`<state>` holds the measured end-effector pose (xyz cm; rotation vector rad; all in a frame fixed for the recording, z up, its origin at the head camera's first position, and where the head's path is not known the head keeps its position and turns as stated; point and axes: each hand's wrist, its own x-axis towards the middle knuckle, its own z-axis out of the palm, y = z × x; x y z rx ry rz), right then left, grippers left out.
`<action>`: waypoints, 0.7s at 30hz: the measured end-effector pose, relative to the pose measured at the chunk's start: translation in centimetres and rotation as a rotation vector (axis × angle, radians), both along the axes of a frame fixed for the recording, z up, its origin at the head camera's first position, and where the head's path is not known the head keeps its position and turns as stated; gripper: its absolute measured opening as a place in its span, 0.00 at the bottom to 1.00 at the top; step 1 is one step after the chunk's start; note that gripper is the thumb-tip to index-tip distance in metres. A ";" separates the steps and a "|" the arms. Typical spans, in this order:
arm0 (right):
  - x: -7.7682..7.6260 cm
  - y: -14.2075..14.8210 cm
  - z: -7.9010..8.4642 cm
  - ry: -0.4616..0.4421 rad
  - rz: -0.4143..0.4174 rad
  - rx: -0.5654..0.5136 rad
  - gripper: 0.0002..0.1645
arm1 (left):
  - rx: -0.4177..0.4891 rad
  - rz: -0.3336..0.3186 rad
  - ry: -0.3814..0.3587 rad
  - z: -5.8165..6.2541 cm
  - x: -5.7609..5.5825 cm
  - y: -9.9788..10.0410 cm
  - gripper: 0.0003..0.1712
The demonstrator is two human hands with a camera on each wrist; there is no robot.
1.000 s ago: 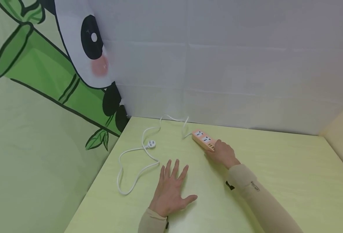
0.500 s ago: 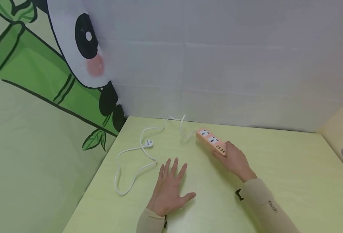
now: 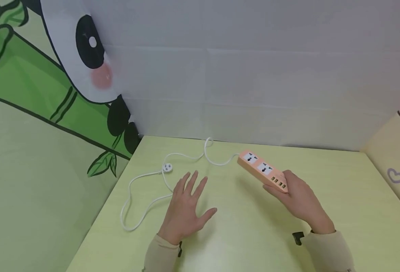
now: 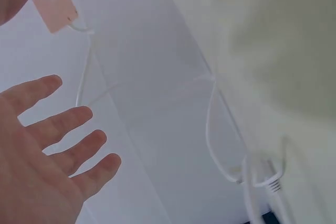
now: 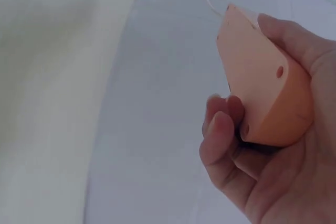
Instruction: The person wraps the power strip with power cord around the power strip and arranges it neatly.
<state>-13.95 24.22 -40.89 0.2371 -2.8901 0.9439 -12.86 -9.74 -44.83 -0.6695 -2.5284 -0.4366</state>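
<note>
My right hand (image 3: 303, 200) grips the near end of an orange power strip (image 3: 257, 166) and holds it tilted above the table. Two white socket panels and a row of USB ports show on its top; the right wrist view shows its orange underside (image 5: 249, 66), with fingers curled round the end. From the strip's far end a white cord (image 3: 216, 164) runs left to a loose loop on the table and a white plug (image 3: 167, 167). Over the near part of that loop my left hand (image 3: 185, 211) is spread with straight fingers, holding nothing.
The pale yellow-green table (image 3: 339, 189) meets a whitish back wall (image 3: 254, 75) behind the cord. A panda and bamboo picture covers the left wall (image 3: 50, 158). At the right stands a cream wall (image 3: 393, 151) with a drawn heart.
My right hand has lifted the power strip and drawn it nearer and to the right, its cord trailing along. My left hand has risen slightly and shifted left in view, fingers still spread.
</note>
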 end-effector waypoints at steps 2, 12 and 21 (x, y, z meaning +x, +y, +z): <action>0.7 0.5 0.8 0.020 -0.010 0.007 0.29 | -0.002 -0.001 0.032 0.9 -0.3 -0.3 0.49; 3.7 1.9 3.2 0.064 -0.018 -0.014 0.25 | 0.016 -0.004 0.111 4.0 -2.1 -0.9 0.49; 5.0 2.4 4.1 0.109 -0.023 -0.017 0.24 | 0.043 -0.014 0.129 5.6 -3.1 -0.2 0.48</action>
